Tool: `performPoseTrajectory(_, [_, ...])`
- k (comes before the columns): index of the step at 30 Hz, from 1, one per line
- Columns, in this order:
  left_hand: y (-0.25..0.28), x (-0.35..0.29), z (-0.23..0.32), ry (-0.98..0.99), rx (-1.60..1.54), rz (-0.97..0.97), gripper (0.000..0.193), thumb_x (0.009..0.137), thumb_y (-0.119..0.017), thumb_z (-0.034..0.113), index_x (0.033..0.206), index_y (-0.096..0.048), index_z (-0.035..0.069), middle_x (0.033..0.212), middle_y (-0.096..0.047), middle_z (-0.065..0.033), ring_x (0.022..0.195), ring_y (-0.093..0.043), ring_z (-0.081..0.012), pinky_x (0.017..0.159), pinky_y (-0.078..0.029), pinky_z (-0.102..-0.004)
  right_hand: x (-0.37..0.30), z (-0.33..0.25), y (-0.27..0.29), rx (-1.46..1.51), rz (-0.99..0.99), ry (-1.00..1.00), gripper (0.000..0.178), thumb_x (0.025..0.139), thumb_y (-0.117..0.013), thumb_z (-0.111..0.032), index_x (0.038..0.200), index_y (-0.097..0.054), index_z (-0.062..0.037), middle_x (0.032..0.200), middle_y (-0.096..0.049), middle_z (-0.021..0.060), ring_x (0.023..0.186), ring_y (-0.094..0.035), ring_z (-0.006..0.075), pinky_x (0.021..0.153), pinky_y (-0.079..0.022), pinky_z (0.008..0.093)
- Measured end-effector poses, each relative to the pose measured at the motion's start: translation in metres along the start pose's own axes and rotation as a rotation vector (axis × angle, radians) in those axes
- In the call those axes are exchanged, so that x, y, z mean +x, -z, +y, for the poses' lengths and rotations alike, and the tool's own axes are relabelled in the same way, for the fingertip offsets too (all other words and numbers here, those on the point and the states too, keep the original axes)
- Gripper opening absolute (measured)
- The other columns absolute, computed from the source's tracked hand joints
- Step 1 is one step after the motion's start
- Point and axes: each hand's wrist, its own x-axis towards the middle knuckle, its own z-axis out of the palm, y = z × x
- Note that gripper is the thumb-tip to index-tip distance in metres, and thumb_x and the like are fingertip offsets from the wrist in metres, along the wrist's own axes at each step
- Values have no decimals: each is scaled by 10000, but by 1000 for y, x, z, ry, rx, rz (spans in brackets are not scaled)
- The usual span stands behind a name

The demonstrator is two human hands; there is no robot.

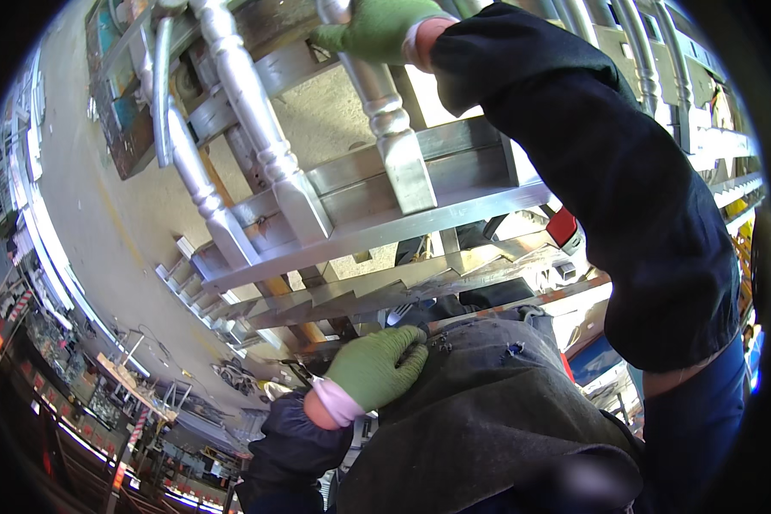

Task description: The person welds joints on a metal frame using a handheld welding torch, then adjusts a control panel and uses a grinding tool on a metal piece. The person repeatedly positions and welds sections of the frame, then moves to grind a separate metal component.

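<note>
Lying across one turned silver baluster [373, 90], the right hand [387, 30] wears a green glove, with one digit stretched left past the metal. Three balusters stand in clear view on one long metal rail [351, 231], their squared feet meeting it near its front edge: a first baluster [231, 240] close to the rail's left end, a second baluster [307, 210] just beside it, and the one under the right hand third, toward the rail's right end. Two more balusters [638, 51] show beyond the right sleeve [625, 188].

One left hand [373, 370], also in a green glove with one pale pink cuff [338, 403], rests on the left edge of a dark apron [488, 420], fingers close together. The picture's top edge cuts off the right hand, and the left one's underside is hidden, so whether either is clamped on what it touches I cannot tell.

One curved metal bar [162, 94] overlaps the first baluster in view. Below the rail's front edge lie flat metal strips [377, 291]; one red-and-grey object [563, 227] shows near the rail's right end, beside the sleeve.
</note>
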Motion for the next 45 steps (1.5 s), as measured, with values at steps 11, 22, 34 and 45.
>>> performPoseTrajectory(11, [-119, 3, -58, -25, 192, 393, 502, 1024, -611, 196, 1473, -574, -25, 1475, -593, -282, 1342, -601, -468, 1061, -543, -535, 12, 10, -11, -138, 96, 96, 776, 940, -675, -666, 1066, -779, 93, 1019, -753, 352, 1051, -754, 477, 912, -577, 532])
performPoseTrajectory(22, [-162, 35, -81, 287, 508, 460, 686, 990, -677, 394, 1519, -477, 7, 1495, -567, -267, 1269, -657, -426, 983, -556, -564, 9, 8, -12, -144, 84, 53, 797, 948, -654, -697, 1103, -790, 73, 1081, -759, 340, 1109, -745, 469, 967, -568, 514])
performPoseTrajectory(34, [-174, 69, -116, 250, 513, 454, 483, 957, -734, 395, 1299, -680, 58, 1289, -677, -244, 1213, -659, -437, 1007, -538, -568, 27, 25, -29, -88, 119, 230, 785, 954, -657, -756, 1020, -830, 8, 946, -778, 272, 938, -761, 434, 908, -578, 484])
performPoseTrajectory(45, [-133, 24, -66, 86, 613, 122, 501, 906, -763, 397, 1223, -602, 45, 1011, -701, -156, 994, -713, -364, 782, -584, -511, 22, 19, -23, -149, 137, 223, 808, 962, -647, -763, 1072, -812, 20, 998, -780, 287, 986, -767, 436, 932, -577, 478])
